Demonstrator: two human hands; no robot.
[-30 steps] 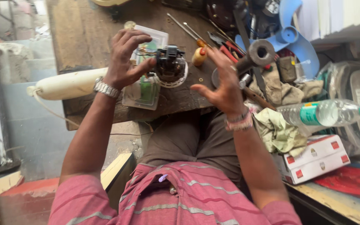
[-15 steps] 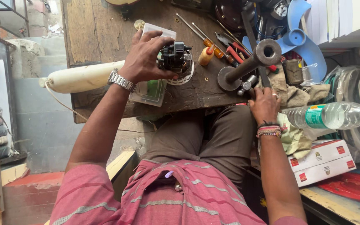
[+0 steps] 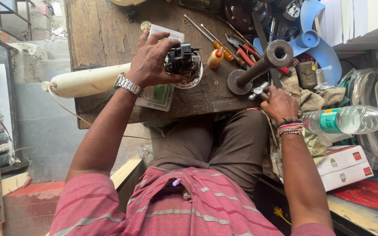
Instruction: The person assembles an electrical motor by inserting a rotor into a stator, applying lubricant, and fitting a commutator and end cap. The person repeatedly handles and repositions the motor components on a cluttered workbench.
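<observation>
1. The left hand is wrapped over a small black motor, fingers curled around its left side and gripping it. The motor sits on a round white base in the middle of the worn wooden surface.
2. The right hand is down at the near edge of the surface, fingers closed around a small metal tool. Only the shiny end pokes out, so I can't really tell what kind of tool it is.
3. Just above that hand there's a heavy iron pipe stand, a thick tube tilted up from a round flange, with its open end facing the camera.
4. Under the left wrist is a clear plastic box with something green inside. The wrist has a metal watch on it.
5. A long cream-coloured tube lies across the left edge of the surface, partly behind the left forearm.
6. Beyond the motor are screwdrivers and red-handled pliers, plus a small orange-capped bottle just to the right of the motor.
7. Further right: a blue fan blade, some rags, a plastic water bottle lying on its side, and a white and red carton below it.
8. The right wrist has a stack of coloured bracelets.
</observation>
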